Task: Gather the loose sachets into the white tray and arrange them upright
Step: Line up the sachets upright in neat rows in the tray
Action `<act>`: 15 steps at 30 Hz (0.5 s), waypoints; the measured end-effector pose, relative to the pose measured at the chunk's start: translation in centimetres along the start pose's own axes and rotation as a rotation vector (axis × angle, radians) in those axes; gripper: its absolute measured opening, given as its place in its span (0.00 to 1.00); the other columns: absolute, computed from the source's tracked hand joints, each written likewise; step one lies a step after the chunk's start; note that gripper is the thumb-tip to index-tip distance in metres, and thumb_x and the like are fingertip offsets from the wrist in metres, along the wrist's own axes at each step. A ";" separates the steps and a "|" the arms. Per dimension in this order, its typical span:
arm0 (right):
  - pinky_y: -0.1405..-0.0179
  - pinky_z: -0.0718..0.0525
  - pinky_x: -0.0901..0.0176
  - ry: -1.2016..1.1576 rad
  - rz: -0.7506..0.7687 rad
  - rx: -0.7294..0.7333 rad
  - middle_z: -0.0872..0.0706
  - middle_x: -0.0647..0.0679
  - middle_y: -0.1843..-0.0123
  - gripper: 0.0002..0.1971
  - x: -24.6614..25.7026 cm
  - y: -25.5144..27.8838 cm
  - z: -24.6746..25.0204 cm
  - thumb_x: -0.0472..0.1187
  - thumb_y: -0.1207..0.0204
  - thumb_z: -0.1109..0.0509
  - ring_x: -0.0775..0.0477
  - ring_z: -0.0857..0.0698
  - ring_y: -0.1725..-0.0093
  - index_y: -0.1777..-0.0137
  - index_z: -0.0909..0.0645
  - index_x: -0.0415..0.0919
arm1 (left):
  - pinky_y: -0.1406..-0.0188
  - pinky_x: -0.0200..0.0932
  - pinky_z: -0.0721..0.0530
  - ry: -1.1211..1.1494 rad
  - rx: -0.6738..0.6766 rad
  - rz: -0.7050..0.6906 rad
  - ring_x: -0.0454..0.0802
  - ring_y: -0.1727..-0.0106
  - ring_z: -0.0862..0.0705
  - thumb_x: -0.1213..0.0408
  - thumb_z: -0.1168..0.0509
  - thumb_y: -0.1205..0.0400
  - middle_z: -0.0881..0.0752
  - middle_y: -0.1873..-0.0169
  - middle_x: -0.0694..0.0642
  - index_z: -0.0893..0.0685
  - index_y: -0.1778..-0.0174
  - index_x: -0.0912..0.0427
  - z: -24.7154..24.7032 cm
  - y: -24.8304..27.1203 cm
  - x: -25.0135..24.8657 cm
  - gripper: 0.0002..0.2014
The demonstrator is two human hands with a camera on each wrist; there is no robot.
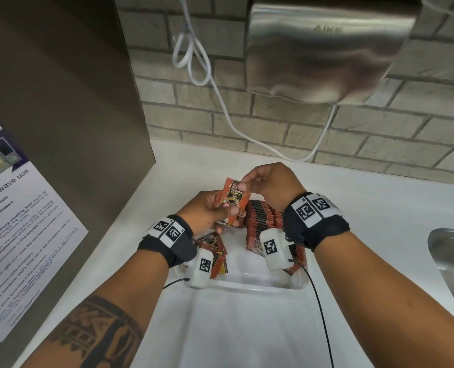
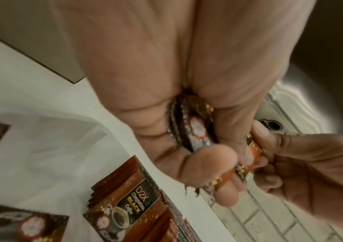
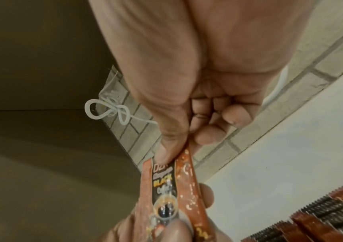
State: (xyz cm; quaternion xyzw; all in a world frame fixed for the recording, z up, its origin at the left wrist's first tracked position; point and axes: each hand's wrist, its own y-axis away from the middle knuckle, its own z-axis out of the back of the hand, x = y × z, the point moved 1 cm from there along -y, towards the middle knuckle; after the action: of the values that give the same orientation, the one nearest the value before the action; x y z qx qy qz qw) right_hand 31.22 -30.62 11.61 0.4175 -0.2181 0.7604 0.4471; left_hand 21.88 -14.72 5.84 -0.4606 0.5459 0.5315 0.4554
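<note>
Both hands work above the far end of the white tray (image 1: 249, 284). The left hand (image 1: 207, 209) clutches a small bundle of coffee sachets (image 2: 195, 131) edge-on between thumb and curled fingers, likely to square them up before they go in. The right hand (image 1: 269, 185) pinches the top corner of the front sachet (image 1: 233, 196) with thumb and forefinger, probably to straighten it or draw it from the bundle.

A row of standing sachets (image 1: 260, 216) already fills the tray's right side, while a few loose sachets (image 1: 215, 248) lie flat at its left, partly hidden by the left wrist camera. How many remain there is hard to tell.

Behind, a white cable (image 1: 220, 91) droops from the steel hand dryer (image 1: 324, 46) onto the counter (image 1: 380, 221); a sink (image 1: 451, 256) lies to the right. Neither blocks the tray.
</note>
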 end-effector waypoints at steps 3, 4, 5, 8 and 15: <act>0.60 0.23 0.69 0.011 0.003 0.015 0.09 0.55 0.64 0.04 0.0 -0.1 -0.1 0.44 0.29 0.18 0.64 0.16 0.66 0.59 0.09 0.46 | 0.76 0.40 0.21 -0.054 -0.006 0.021 0.58 0.54 0.08 0.66 0.28 0.18 0.08 0.60 0.52 0.15 0.47 0.59 0.4 0.0 0.0 0.06; 0.60 0.24 0.69 0.026 0.006 0.015 0.09 0.55 0.64 0.04 0.0 -0.1 -0.1 0.44 0.29 0.18 0.63 0.16 0.66 0.58 0.09 0.45 | 0.75 0.40 0.20 -0.092 -0.002 0.038 0.58 0.54 0.08 0.65 0.28 0.18 0.08 0.58 0.53 0.15 0.46 0.59 0.7 0.0 0.1 0.07; 0.61 0.24 0.70 0.043 0.008 0.003 0.09 0.55 0.64 0.04 0.0 -0.1 -0.1 0.43 0.28 0.18 0.62 0.16 0.65 0.58 0.09 0.45 | 0.75 0.41 0.20 -0.147 0.007 0.061 0.57 0.55 0.08 0.64 0.27 0.18 0.07 0.56 0.54 0.15 0.44 0.59 1.1 0.0 0.1 0.08; 0.65 0.27 0.73 0.155 0.020 -0.051 0.10 0.55 0.61 0.04 -0.2 -0.4 0.2 0.43 0.27 0.19 0.62 0.17 0.62 0.57 0.09 0.45 | 0.77 0.40 0.20 -0.420 0.003 0.169 0.60 0.60 0.09 0.63 0.27 0.18 0.07 0.58 0.56 0.13 0.44 0.57 2.2 0.1 0.3 0.08; 0.59 0.21 0.62 0.432 -0.046 0.038 0.17 0.60 0.62 0.06 -2.1 -1.5 -1.7 0.42 0.26 0.25 0.52 0.15 0.51 0.62 0.10 0.54 | 0.76 0.36 0.19 -0.690 0.125 0.347 0.49 0.71 0.14 0.65 0.30 0.19 0.07 0.64 0.56 0.11 0.48 0.60 1.5 -0.3 0.2 0.06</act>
State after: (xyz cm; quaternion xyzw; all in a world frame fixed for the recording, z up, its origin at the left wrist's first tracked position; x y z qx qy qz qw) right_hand 32.24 -29.70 8.85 0.2580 -0.0935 0.8258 0.4926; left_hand 22.18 -13.27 5.54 -0.1270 0.4618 0.6901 0.5425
